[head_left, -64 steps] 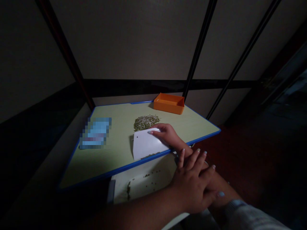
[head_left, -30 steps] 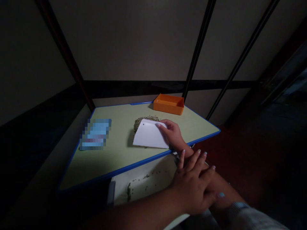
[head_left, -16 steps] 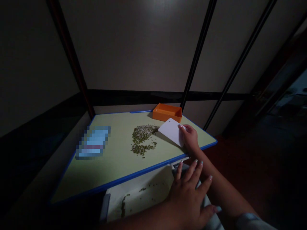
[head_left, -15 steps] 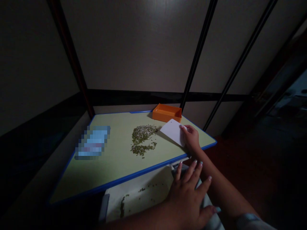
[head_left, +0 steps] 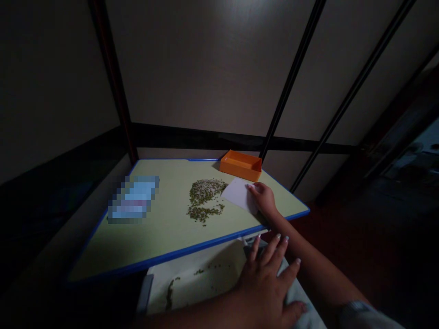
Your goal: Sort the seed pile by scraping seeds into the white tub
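My right hand (head_left: 263,199) pinches the right edge of a white card (head_left: 239,194), thumb on top. The card's left edge is beside a spread pile of small green and pale grains, like beans (head_left: 206,192), on the pale yellow tabletop (head_left: 164,233). Nearer to me, my left hand (head_left: 267,276) is open with its fingers spread, palm down and holding nothing. It lies over the right side of a white drawer or bin (head_left: 202,281) below the table edge; what its palm touches is hidden. A few green grains are scattered in that bin.
An orange open box (head_left: 240,165) stands at the table's back right. A blurred blue packet (head_left: 137,196) lies at the left. A blue rim (head_left: 206,246) edges the table, and a panelled wall (head_left: 206,82) rises behind it.
My right hand has moved the white card left and lower, bringing it down to the tabletop by the grains. My left hand stays spread in about the same place. The view has shifted slightly.
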Tool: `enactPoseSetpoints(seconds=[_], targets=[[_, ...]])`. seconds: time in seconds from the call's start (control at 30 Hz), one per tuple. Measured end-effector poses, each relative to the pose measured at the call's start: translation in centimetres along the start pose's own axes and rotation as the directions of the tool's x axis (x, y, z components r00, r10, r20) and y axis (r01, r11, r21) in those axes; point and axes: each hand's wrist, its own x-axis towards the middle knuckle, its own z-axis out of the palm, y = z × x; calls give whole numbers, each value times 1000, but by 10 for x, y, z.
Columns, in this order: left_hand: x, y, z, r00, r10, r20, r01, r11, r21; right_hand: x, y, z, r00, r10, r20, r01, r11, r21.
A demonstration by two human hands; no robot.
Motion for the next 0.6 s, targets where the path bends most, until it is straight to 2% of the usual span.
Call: enactPoseSetpoints(seconds=[0.1,0.27,0.6], targets=[[2,-2,7,1000,-6,14,6,1000,28,-3,-10,8,998,-32,51,31,999,23],[2,-3,15,996,32,-79,-23,994,104,-7,-26,22,992,-74,104,68,996,62],[5,-4,24,985,88,-151,-47,965,259,-26,-51,45,974,-145,174,114,978,173]])
